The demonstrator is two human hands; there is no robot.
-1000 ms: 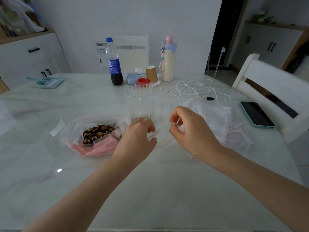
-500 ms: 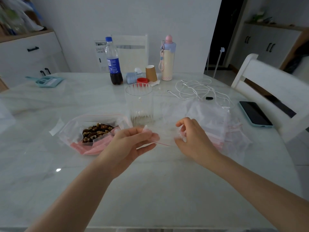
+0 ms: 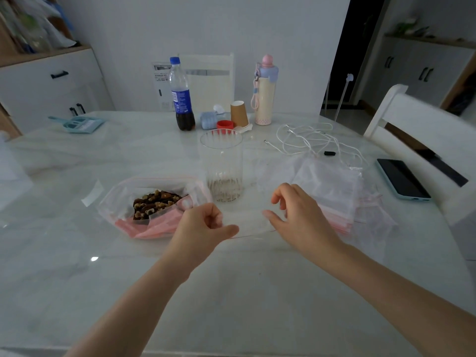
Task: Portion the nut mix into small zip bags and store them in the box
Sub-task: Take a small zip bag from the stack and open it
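Mid-frame, both hands hold one small zip bag (image 3: 248,222) just above the bench (image 3: 231,305): left hand (image 3: 203,228) pinches its left edge w/ curled fingers, right hand (image 3: 296,215) grips the right side, fingers loosely bent. It's thin, clear, floppy & slippy, so best to grab it at the pink zip strip. Nut mix (image 3: 154,202) sits in the big bag (image 3: 121,199), left of the glass (image 3: 222,166).
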